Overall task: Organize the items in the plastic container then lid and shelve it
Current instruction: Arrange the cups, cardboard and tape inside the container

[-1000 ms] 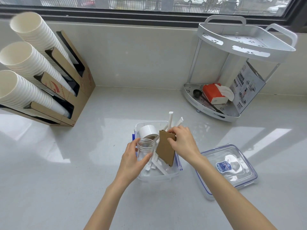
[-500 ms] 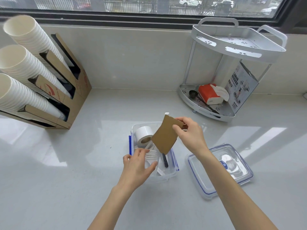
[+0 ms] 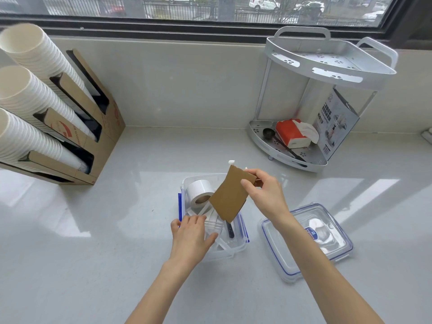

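- Soft, bright daylight enters through the window (image 3: 210,10) along the top edge.
- Below the window, the pale countertop (image 3: 70,265) carries broad, washed-out reflections of it.
- Shadows under the window are faint and soft-edged.
- Wide-angle distortion bows the window frame and stretches things toward the corners.
- Focus is fair at the centre; edges look slightly smeared.

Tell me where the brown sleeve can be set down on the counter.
Bare counter lies between the cup holder and the plastic container, also in front of both arms. It is tighter between container and lid, where the right hand holds the brown sleeve.
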{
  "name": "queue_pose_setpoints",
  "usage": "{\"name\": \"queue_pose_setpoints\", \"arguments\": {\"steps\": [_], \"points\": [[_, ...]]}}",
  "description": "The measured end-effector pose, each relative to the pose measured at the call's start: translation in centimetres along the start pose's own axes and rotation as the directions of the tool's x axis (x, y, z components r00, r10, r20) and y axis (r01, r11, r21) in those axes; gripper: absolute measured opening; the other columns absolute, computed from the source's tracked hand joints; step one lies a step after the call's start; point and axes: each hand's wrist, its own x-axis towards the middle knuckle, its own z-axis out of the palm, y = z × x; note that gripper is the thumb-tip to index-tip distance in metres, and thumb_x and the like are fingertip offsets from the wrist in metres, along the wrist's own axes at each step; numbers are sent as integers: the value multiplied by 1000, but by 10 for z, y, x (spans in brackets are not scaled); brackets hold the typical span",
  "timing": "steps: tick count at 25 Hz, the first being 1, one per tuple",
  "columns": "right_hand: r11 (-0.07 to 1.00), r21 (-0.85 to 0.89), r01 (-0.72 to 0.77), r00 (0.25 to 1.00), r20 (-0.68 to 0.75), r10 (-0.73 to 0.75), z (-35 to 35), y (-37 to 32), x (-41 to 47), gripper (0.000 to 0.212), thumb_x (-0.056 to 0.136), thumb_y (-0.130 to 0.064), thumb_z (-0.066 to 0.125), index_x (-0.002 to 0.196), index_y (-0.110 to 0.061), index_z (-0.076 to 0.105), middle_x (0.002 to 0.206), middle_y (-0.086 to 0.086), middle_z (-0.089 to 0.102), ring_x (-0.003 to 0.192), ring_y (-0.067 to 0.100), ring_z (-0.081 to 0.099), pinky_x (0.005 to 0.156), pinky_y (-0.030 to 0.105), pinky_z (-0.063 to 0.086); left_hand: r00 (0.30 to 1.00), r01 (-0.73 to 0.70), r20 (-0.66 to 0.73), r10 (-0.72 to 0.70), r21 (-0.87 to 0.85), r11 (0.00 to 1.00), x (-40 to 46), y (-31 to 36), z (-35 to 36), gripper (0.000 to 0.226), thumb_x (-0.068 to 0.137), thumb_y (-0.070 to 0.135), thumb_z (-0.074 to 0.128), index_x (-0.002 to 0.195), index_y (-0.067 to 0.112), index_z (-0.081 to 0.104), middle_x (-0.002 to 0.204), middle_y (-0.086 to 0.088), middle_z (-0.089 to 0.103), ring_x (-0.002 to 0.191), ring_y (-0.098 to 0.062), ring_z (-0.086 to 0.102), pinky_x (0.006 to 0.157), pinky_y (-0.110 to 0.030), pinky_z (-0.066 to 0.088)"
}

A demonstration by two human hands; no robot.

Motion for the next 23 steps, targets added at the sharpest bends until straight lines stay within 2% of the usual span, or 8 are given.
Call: {"name": "queue_pose_setpoints", "arguments": {"steps": [4, 8, 11, 14, 16, 19, 21, 23], "points": [[1000, 14, -23, 1000, 15, 23, 2, 1, -2, 22, 89, -11, 53, 110, -7, 62, 93, 3, 59, 81, 15, 51, 58, 5, 41, 998, 29, -66, -25, 66, 997, -4, 0, 0, 46, 90, 46, 38, 125, 16, 44, 135, 1, 45, 131, -17, 31, 109, -37, 9], [998, 42, -49, 998, 33, 48, 4, 2, -3, 23, 90, -13, 53, 111, -8, 61, 93, 2, 60, 84, 17, 51, 64, 13, 41, 997, 40, -64, -38, 24, 999, -6, -4, -1, 48, 90, 45, 39, 130, 19, 39, 141, 3, 39, 137, -17, 23, 114, -41, 1], [995, 78, -61, 998, 28, 59, 4, 2, -4, 21, 89, -12, 53, 108, -11, 62, 90, 2, 61, 83, 18, 54, 69, 22, 47, 992, 15, -120, -37, -186, 982, -7, -3, -8, 55, 88, 46, 44, 136, 21, 32, 141, 5, 39, 135, -15, 27, 113, -34, 5], [985, 147, -87, 996, 12, 87, 5, 1, -3, 14, 87, -11, 55, 97, -18, 61, 81, -1, 63, 84, 21, 58, 87, 43, 54, 970, -143, -243, 33, -452, 881, -7, 2, -27, 67, 83, 43, 55, 140, 21, 26, 142, 4, 38, 131, -14, 32, 103, -22, 17], [974, 201, -99, 995, 36, 94, 10, -3, -3, 12, 86, -10, 56, 92, -20, 60, 77, -3, 62, 84, 21, 60, 90, 48, 53, 961, -222, -257, 105, -484, 846, -6, 8, -39, 81, 79, 42, 61, 143, 20, 16, 148, 4, 29, 135, -13, 27, 104, -22, 18], [968, 234, -87, 993, 98, 66, 21, -11, -7, 13, 85, -13, 57, 88, -25, 61, 78, -4, 63, 85, 20, 61, 91, 48, 53, 972, -188, -213, 95, -474, 860, -2, 15, -46, 96, 75, 43, 66, 145, 19, 6, 148, 2, 29, 135, -15, 28, 108, -28, 22], [965, 255, -62, 992, 120, 32, 25, -16, -9, 17, 86, -14, 58, 88, -30, 60, 80, -7, 62, 84, 18, 59, 88, 41, 54, 980, -151, -194, 51, -544, 826, -1, 15, -48, 88, 77, 39, 66, 145, 21, 13, 142, 2, 38, 127, -15, 39, 98, -24, 33], [958, 286, -30, 988, 152, -14, 28, -20, -9, 18, 89, -17, 55, 101, -29, 59, 86, -10, 59, 83, 15, 58, 79, 33, 53, 989, -119, -145, 31, -646, 754, -4, 13, -51, 74, 77, 36, 67, 139, 25, 27, 128, 8, 51, 112, -13, 52, 86, -20, 41]]}}
